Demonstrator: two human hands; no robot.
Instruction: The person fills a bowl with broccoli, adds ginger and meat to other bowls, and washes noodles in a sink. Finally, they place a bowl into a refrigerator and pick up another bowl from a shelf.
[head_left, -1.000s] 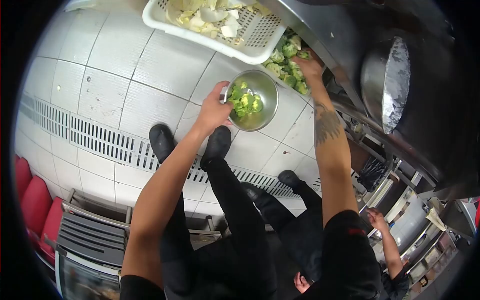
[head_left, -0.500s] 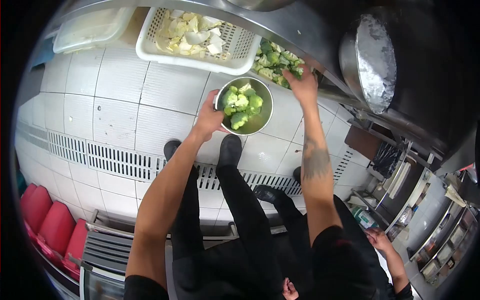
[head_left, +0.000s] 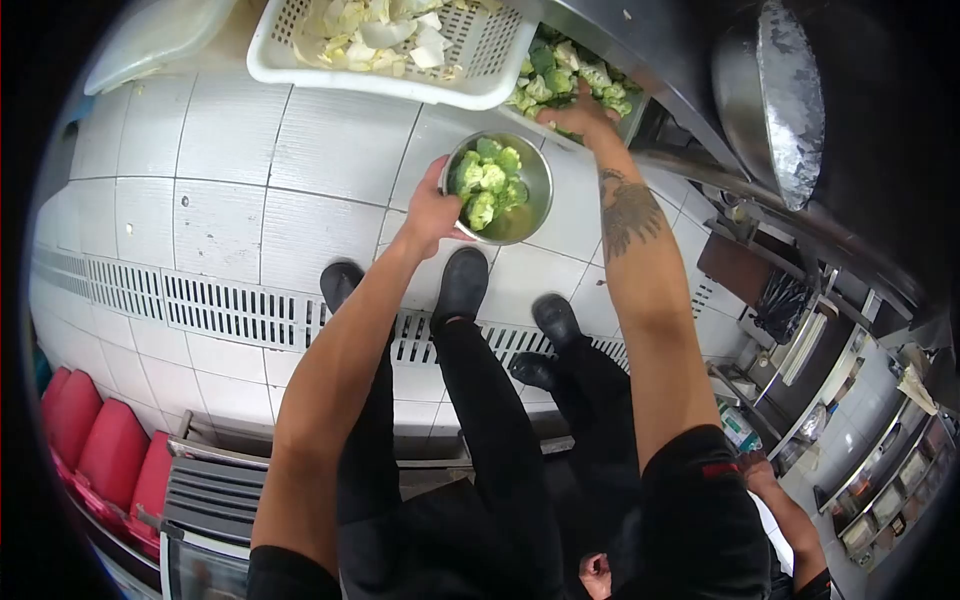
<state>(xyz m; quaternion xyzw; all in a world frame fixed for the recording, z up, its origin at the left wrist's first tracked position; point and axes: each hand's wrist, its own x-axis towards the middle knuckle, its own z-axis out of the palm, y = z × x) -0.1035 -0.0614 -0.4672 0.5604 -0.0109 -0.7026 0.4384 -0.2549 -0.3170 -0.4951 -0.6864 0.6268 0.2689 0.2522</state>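
My left hand (head_left: 432,212) is closed on the left rim of a round metal bowl (head_left: 541,195), held above the tiled floor. Several green broccoli florets (head_left: 490,178) lie inside the bowl. Up and to the right, my right hand (head_left: 585,118) reaches into a container (head_left: 634,118) full of broccoli pieces (head_left: 545,70). Its thumb and fingers are spread among the pieces, and the fingertips are partly hidden. I see no floret lifted in it.
A white perforated basket (head_left: 385,89) with pale cabbage leaves stands beside the broccoli container. A large metal pan (head_left: 790,110) is on the dark counter at upper right. Another person's shoes (head_left: 556,318) and arm are close on my right. A drain grate (head_left: 230,308) crosses the floor.
My right hand has pushed further into the broccoli container. The bowl has risen slightly in view, still in my left hand. The other person's shoes show more now.
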